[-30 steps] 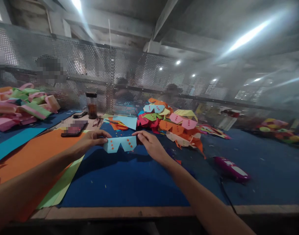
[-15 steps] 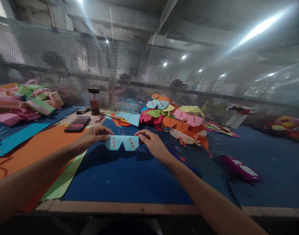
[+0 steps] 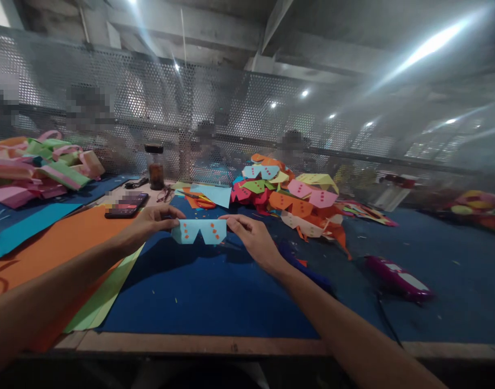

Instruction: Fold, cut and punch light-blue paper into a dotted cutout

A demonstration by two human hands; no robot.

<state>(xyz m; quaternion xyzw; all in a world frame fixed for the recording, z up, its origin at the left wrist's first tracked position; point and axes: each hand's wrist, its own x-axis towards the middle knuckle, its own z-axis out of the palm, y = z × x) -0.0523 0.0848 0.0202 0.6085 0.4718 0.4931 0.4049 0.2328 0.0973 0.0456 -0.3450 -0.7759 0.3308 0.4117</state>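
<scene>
A light blue paper mask (image 3: 199, 228) with a V-shaped notch at its lower edge is held up above the dark blue table covering. Small orange-red spots run down both of its sides. My left hand (image 3: 157, 221) pinches its upper left corner, and the fingers of my right hand (image 3: 249, 235) are closed on its upper right corner. Behind it lie orange-handled scissors (image 3: 205, 203) and a light blue paper sheet (image 3: 215, 194). Small coloured scraps are scattered around there.
Right of centre is a heap of finished-looking paper masks (image 3: 292, 202). Pink and green paper strips (image 3: 40, 167) pile up at left. A phone (image 3: 126, 206), a jar (image 3: 155, 167), orange paper sheets (image 3: 81, 237) and a purple case (image 3: 399, 278) surround the work area. A perforated metal screen (image 3: 150, 102) stands behind.
Both hands have shifted the light blue mask slightly up and to the left. Their hold on its corners stays the same.
</scene>
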